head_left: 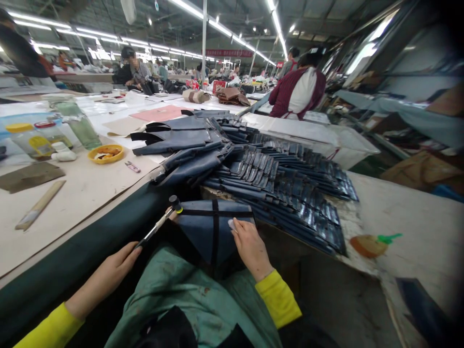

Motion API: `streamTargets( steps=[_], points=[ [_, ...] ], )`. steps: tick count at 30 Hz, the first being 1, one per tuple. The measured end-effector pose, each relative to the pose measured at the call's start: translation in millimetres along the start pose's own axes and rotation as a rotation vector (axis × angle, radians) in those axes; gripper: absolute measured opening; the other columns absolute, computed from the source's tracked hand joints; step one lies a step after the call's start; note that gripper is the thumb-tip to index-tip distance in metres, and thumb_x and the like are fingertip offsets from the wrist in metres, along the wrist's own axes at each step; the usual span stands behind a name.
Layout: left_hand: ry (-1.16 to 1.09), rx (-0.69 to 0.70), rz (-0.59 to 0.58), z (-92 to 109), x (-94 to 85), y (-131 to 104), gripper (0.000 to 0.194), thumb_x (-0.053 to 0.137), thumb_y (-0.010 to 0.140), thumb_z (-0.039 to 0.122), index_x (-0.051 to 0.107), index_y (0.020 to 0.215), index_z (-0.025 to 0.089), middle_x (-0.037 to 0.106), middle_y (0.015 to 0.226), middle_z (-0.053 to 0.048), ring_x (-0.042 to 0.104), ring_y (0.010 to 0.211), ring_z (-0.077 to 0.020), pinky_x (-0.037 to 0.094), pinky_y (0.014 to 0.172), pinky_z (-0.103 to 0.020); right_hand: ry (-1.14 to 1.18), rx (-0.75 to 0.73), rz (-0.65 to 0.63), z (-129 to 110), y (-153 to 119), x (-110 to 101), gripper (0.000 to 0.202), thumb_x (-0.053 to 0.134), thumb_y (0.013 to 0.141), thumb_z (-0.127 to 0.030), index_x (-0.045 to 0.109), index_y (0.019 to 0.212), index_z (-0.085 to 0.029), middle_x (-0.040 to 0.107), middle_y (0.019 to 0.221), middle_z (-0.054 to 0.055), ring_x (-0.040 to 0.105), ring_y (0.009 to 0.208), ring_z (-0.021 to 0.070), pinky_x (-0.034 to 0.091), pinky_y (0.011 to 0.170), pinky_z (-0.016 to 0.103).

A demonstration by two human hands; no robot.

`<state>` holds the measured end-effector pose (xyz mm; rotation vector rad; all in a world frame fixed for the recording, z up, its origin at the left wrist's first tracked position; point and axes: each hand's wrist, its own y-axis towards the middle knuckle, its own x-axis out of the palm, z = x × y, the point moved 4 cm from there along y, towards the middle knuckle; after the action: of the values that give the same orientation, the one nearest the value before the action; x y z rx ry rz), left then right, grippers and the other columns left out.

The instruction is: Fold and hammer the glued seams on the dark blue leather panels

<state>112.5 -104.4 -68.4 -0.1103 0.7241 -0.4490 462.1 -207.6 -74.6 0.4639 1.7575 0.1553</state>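
My left hand (118, 266) is closed around the handle of a small mallet (156, 226), whose black head with a yellow face is at the left end of a dark blue leather-like panel (195, 229). Two black bands cross on this panel, which lies at the table edge above my green apron (195, 302). On its right part rests my right hand (252, 246), fingers pinched on a small white piece (232, 224) whose kind I cannot make out. Just beyond lies a large heap of similar dark blue pieces (253, 164), stacked in overlapping rows.
Left on the table are a yellow dish (106, 153), thread snips (132, 166), a flat wooden-handled brush (39, 205), a yellow-lidded jar (27, 140) and a green bottle (79, 124). An orange bottle with green nozzle (369, 245) lies right. A person in maroon (299, 89) is beyond.
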Motion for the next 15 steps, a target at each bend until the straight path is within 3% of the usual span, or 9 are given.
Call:
streamTargets(
  steps=[6, 10, 15],
  points=[
    [-0.028, 0.052, 0.061, 1.6, 1.1, -4.5, 0.058, 0.042, 0.08, 0.062, 0.051, 0.117, 0.018, 0.053, 0.063, 0.002, 0.053, 0.057, -0.0146, 0.044, 0.055, -0.022, 0.011, 0.016, 0.004, 0.6, -0.3, -1.1, 0.035, 0.048, 0.089, -0.021, 0.052, 0.122, -0.012, 0.057, 0.107, 0.01, 0.048, 0.102, 0.023, 0.047, 0.088, 0.035],
    [0.062, 0.058, -0.025, 4.0, 10.2, -0.9, 0.052, 0.047, 0.078, 0.06, 0.059, 0.108, 0.02, 0.062, 0.075, -0.001, 0.06, 0.071, -0.018, 0.048, 0.064, -0.023, 0.024, 0.025, -0.004, -0.5, -1.3, -1.6, 0.035, 0.047, 0.089, -0.02, 0.051, 0.123, -0.014, 0.057, 0.108, 0.01, 0.048, 0.103, 0.0225, 0.047, 0.088, 0.035],
    [-0.046, 0.083, 0.015, 28.7, 23.5, 6.5, 0.06, 0.04, 0.081, 0.061, 0.05, 0.12, 0.017, 0.058, 0.067, 0.0, 0.058, 0.063, -0.0169, 0.048, 0.058, -0.024, 0.03, 0.035, 0.004, 0.6, -3.4, -2.9, 0.036, 0.046, 0.089, -0.018, 0.05, 0.125, -0.014, 0.057, 0.109, 0.01, 0.047, 0.104, 0.0231, 0.047, 0.09, 0.037]
  ],
)
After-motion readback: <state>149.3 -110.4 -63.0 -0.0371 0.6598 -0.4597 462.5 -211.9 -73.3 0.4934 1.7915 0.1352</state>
